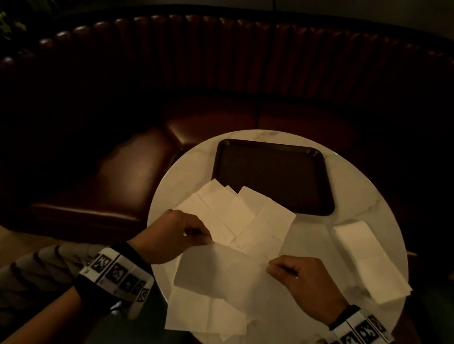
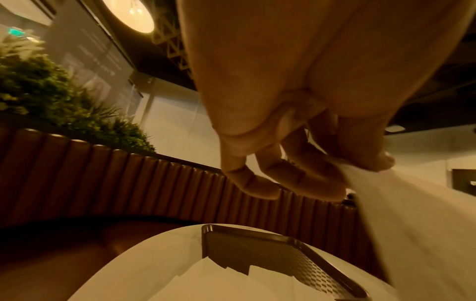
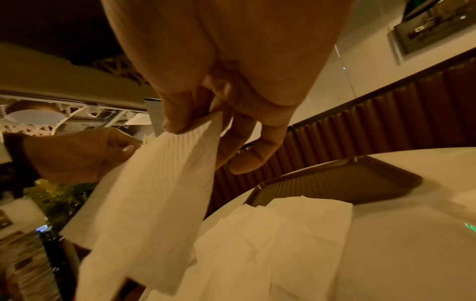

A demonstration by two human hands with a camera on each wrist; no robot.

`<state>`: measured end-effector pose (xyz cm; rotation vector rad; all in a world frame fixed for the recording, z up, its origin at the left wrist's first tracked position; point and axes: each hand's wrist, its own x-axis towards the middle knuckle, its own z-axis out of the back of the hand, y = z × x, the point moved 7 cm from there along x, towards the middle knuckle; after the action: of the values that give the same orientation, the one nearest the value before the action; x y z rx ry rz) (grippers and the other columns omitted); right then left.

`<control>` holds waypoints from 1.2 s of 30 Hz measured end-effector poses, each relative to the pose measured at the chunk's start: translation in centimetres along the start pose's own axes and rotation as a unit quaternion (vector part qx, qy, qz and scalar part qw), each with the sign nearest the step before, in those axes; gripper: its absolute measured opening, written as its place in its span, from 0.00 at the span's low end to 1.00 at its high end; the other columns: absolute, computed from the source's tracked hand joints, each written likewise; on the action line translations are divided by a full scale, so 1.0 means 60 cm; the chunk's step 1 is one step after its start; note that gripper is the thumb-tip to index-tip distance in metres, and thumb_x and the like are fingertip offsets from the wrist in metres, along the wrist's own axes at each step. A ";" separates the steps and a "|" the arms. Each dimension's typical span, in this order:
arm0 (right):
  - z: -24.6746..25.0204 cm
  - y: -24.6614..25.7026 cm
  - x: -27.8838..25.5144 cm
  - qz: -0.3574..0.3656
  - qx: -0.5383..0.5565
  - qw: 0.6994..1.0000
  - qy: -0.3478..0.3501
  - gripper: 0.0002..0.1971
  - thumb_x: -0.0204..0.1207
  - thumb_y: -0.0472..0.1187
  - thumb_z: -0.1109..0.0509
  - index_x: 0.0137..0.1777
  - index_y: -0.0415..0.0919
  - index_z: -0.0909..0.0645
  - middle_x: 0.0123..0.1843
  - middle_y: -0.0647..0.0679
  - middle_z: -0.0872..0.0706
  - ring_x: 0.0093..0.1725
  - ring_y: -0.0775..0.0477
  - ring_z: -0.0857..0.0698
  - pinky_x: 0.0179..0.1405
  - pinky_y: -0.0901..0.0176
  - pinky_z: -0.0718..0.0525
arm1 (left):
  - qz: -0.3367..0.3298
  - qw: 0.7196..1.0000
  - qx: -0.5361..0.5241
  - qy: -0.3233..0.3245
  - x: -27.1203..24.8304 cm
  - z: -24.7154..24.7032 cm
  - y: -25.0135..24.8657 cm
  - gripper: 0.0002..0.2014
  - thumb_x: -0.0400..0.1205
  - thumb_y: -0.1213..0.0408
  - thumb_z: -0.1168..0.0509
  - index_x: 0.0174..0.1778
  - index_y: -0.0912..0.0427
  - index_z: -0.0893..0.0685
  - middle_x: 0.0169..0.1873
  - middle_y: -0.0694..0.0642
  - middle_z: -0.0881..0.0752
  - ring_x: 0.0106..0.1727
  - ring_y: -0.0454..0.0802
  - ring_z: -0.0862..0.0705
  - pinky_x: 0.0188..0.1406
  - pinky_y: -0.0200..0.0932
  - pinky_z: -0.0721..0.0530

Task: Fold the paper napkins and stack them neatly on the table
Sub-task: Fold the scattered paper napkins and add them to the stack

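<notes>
A white paper napkin hangs between both hands above the near part of the round marble table. My left hand pinches its left top corner, thumb against fingers. My right hand pinches the right top corner. Several unfolded napkins lie spread on the table beyond the hands, their far tips over the tray's edge. More loose napkins lie under the held one at the near rim. A stack of folded napkins rests at the right side of the table.
A dark rectangular tray sits at the far half of the table. A curved brown leather booth bench wraps round the table's far and left sides. Plants stand behind the bench back. Wooden floor shows at the lower left.
</notes>
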<state>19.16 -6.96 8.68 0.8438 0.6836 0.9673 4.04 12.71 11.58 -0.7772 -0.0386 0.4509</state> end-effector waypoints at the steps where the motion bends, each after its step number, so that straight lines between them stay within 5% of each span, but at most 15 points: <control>1: 0.005 -0.006 -0.007 -0.007 0.009 1.000 -0.003 0.04 0.75 0.46 0.29 0.42 0.54 0.12 0.42 0.63 0.10 0.44 0.66 0.13 0.49 0.69 0.17 | 0.002 1.000 -0.008 -0.004 0.003 0.004 0.002 0.04 0.79 0.61 0.29 0.47 0.51 0.10 0.42 0.40 0.12 0.47 0.35 0.16 0.48 0.22 0.22; 8: 0.026 -0.064 -0.036 -0.040 0.069 0.995 -0.054 0.06 0.77 0.42 0.31 0.45 0.50 0.12 0.42 0.58 0.10 0.45 0.61 0.13 0.48 0.66 0.17 | -0.002 0.999 -0.033 0.001 0.061 -0.038 -0.029 0.07 0.83 0.63 0.35 0.44 0.48 0.14 0.39 0.41 0.13 0.42 0.39 0.16 0.43 0.28 0.19; 11: 0.046 -0.124 -0.054 -0.103 0.082 0.987 -0.095 0.09 0.79 0.40 0.33 0.46 0.55 0.15 0.43 0.56 0.10 0.42 0.60 0.14 0.42 0.65 0.16 | 0.005 1.000 -0.013 0.006 0.111 -0.073 -0.047 0.06 0.84 0.64 0.36 0.45 0.51 0.15 0.39 0.39 0.15 0.42 0.38 0.17 0.41 0.26 0.21; 15: 0.082 -0.199 -0.089 -0.181 0.084 0.970 -0.139 0.09 0.80 0.37 0.35 0.47 0.50 0.15 0.36 0.54 0.13 0.28 0.60 0.18 0.31 0.65 0.18 | -0.029 0.999 0.003 0.045 0.201 -0.148 -0.095 0.07 0.84 0.67 0.37 0.46 0.54 0.15 0.43 0.44 0.15 0.43 0.38 0.19 0.44 0.27 0.24; 19: 0.149 -0.278 -0.122 -0.270 0.101 0.935 -0.204 0.06 0.81 0.36 0.36 0.51 0.47 0.19 0.33 0.49 0.15 0.28 0.55 0.18 0.30 0.65 0.18 | -0.069 0.994 0.027 0.075 0.320 -0.234 -0.166 0.05 0.83 0.66 0.35 0.51 0.59 0.15 0.44 0.47 0.17 0.40 0.36 0.24 0.39 0.23 0.30; 28: 0.295 -0.456 -0.145 -0.396 0.083 0.864 -0.298 0.10 0.80 0.40 0.34 0.60 0.43 0.19 0.46 0.49 0.13 0.39 0.54 0.15 0.33 0.70 0.21 | -0.098 0.978 0.088 0.160 0.561 -0.455 -0.290 0.07 0.80 0.64 0.31 0.37 0.53 0.22 0.34 0.48 0.20 0.39 0.48 0.20 0.39 0.41 0.24; 36: 0.340 -0.531 -0.112 -0.413 0.034 0.868 -0.275 0.11 0.82 0.42 0.39 0.63 0.47 0.27 0.56 0.45 0.16 0.50 0.49 0.17 0.55 0.53 0.15 | -0.130 0.962 0.215 0.111 0.656 -0.564 -0.297 0.03 0.81 0.60 0.33 0.48 0.53 0.20 0.49 0.52 0.20 0.53 0.55 0.22 0.53 0.57 0.21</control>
<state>46.21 -29.04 -7.28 0.7283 0.4964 -0.0858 53.04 -5.02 -5.59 -0.3824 0.1623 0.1108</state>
